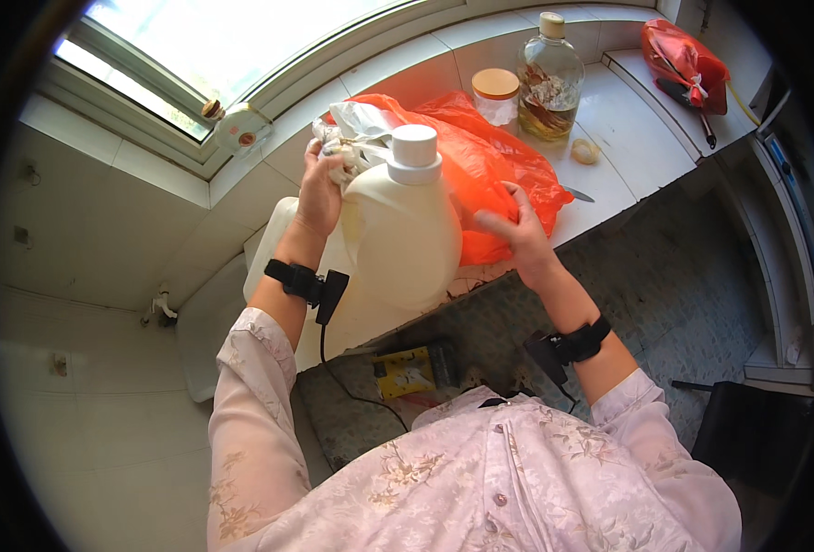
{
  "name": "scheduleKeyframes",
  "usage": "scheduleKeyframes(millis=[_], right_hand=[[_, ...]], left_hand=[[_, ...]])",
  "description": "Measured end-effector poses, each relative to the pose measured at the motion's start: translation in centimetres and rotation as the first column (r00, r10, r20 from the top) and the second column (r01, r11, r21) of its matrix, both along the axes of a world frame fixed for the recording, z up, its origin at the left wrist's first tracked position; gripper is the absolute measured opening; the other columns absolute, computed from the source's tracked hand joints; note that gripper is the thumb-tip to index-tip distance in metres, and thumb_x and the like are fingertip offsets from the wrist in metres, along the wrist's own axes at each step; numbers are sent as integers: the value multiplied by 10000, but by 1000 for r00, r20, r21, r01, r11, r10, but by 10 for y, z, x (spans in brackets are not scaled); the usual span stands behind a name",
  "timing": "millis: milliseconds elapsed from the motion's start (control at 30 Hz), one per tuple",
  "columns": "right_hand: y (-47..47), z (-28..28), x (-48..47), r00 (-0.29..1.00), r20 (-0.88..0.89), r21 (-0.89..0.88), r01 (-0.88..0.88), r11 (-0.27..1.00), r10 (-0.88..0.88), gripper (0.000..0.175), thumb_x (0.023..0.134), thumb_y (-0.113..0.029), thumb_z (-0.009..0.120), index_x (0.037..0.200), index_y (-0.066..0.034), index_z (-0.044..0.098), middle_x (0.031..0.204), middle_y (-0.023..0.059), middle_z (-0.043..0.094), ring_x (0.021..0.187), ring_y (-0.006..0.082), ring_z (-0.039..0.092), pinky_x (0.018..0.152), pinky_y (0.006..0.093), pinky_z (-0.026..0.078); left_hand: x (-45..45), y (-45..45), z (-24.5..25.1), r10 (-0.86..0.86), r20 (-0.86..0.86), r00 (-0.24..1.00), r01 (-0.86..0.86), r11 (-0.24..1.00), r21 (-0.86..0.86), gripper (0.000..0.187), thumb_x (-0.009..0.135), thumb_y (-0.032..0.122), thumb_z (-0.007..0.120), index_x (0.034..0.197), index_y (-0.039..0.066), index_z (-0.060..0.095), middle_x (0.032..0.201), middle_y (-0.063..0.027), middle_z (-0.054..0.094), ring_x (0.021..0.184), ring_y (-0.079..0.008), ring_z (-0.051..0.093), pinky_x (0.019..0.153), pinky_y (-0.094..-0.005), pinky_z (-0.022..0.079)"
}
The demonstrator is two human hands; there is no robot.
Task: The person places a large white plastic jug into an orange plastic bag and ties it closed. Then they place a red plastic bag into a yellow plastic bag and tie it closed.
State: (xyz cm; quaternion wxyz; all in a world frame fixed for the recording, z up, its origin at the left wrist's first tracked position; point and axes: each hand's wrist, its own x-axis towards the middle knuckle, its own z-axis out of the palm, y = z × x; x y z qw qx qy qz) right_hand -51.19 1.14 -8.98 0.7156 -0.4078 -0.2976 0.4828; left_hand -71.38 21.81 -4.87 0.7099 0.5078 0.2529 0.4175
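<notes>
My left hand (321, 188) grips a crumpled whitish plastic bag (360, 127) beside the neck of a large cream plastic jug (403, 234). The jug stands upright on the tiled counter and has a white screw cap (414, 146). My right hand (529, 238) holds the near edge of a spread-out red plastic bag (479, 165), right of the jug. The jug hides part of this red bag, and I cannot tell what lies beneath it. From under the bag's right edge pokes a knife blade (578, 194).
A jar with an orange lid (495, 84) and a big glass bottle of yellowish liquid (550, 90) stand behind. Near them lies a small tan round item (585, 152). A corked glass bottle (244, 129) is by the window. Another pale container (269, 238) is at left.
</notes>
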Motion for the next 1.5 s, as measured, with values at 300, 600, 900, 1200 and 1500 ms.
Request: scheduleKeyframes(millis=[300, 600, 900, 1200, 1500], right_hand=[[55, 19, 8, 923, -281, 22, 281, 959, -264, 206, 827, -27, 623, 1031, -42, 602, 978, 11, 615, 884, 82, 559, 773, 227, 462], [13, 30, -52, 682, 671, 280, 131, 951, -291, 345, 661, 77, 684, 992, 17, 612, 907, 82, 577, 812, 195, 573, 721, 263, 468], [0, 36, -60, 727, 575, 173, 340, 924, -375, 286, 740, 47, 664, 1017, 8, 610, 873, 46, 532, 811, 148, 529, 741, 239, 435], [-18, 48, -71, 659, 709, 244, 106, 964, -252, 312, 677, 110, 595, 925, -59, 677, 870, 49, 499, 837, 123, 542, 690, 228, 452], [-71, 2, -90, 558, 777, 26, 433, 901, -291, 267, 678, 20, 650, 920, -37, 553, 798, 89, 513, 675, 254, 536, 647, 316, 469]], left_hand=[[-11, -18, -40, -45, -487, 872, 308, 823, 477, 1027, 657, 123, 653, 1456, 107, 8, 1424, -140, 237, 1310, -270, 279, 1094, -354, 191], [-30, -5, -61, 28, -556, 831, 426, 611, 668, 763, 838, 432, 588, 1428, 94, 240, 1312, -210, 355, 1239, -357, 337, 1036, -415, 262], [-55, 14, -29, -153, -862, 483, 853, 305, 424, 966, 542, 482, 819, 1334, 118, 404, 1277, -238, 303, 1239, -417, 290, 1031, -471, 281], [-34, 10, -54, -86, -779, 622, 723, 446, 528, 657, 609, 417, 797, 1091, 32, 569, 981, -172, 573, 922, -299, 567, 793, -377, 465], [-15, 42, 22, -303, -182, 935, 153, 812, -564, 477, 841, 494, 569, 1070, 78, 522, 830, -52, 582, 632, -141, 561, 548, -280, 490]])
